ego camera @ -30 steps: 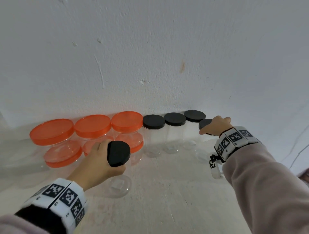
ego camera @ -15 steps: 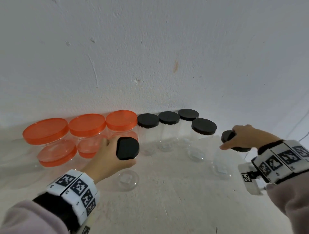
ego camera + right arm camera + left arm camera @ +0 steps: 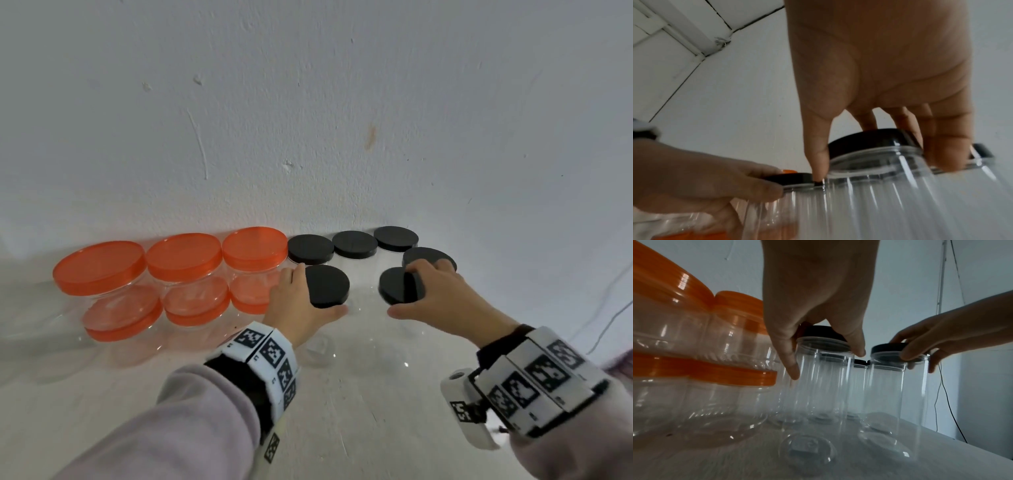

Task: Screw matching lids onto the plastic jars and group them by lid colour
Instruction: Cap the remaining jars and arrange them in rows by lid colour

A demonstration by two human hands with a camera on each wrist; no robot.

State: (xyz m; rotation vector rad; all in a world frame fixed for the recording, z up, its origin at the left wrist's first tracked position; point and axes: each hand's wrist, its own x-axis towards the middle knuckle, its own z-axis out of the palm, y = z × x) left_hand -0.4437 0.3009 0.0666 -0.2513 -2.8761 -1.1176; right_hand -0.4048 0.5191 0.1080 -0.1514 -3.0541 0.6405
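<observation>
Six orange-lidded jars (image 3: 102, 274) sit stacked in pairs along the wall (image 3: 308, 120) on the left side of the counter (image 3: 359, 411), so that colour group looks sorted, I'd guess. Next to them are four tall clear jars with black lids (image 3: 354, 244), parked close together. Two more black-lidded jars are in hand out front. The left hand (image 3: 294, 305) has its grip wrapped round the lid of the left jar (image 3: 818, 386), thumb and fingers on the rim, probably to nudge it into the black group. The right hand (image 3: 435, 298) clamps the right jar's lid (image 3: 397, 286) the same way. No readable brands or labels, only square marker codes on the wristbands (image 3: 270, 356).
</observation>
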